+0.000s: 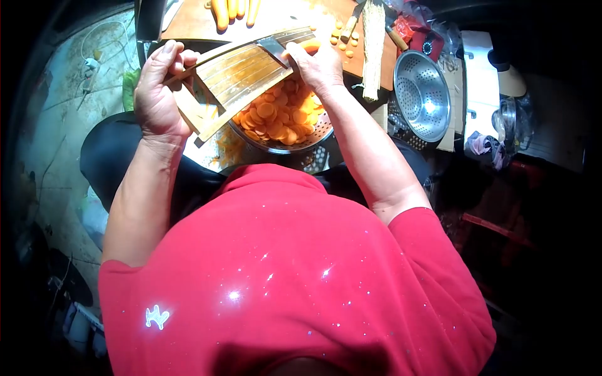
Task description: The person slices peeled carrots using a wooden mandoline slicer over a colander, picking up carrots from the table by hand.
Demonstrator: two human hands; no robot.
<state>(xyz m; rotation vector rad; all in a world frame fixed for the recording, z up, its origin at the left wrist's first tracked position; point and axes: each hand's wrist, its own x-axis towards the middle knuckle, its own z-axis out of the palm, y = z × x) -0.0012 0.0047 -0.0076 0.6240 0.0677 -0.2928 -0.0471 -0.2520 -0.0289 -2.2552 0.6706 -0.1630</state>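
Note:
A wooden slicer board [241,75] with a dark metal blade slants over a metal colander [323,130] heaped with round orange carrot slices [279,116]. My left hand [160,94] grips the board's handle end, fingers wrapped round its frame. At the other end, beside the blade, my right hand [318,62] is closed on an orange carrot [309,46] lying against the board. Part of that carrot is hidden by the fingers.
Whole carrots [235,11] lie on the brown table [188,22] ahead. Loose slices [347,39], a straw brush [374,50] and a knife-like tool stand to the right. An empty steel colander [422,94] and plastic bags [486,145] sit farther right.

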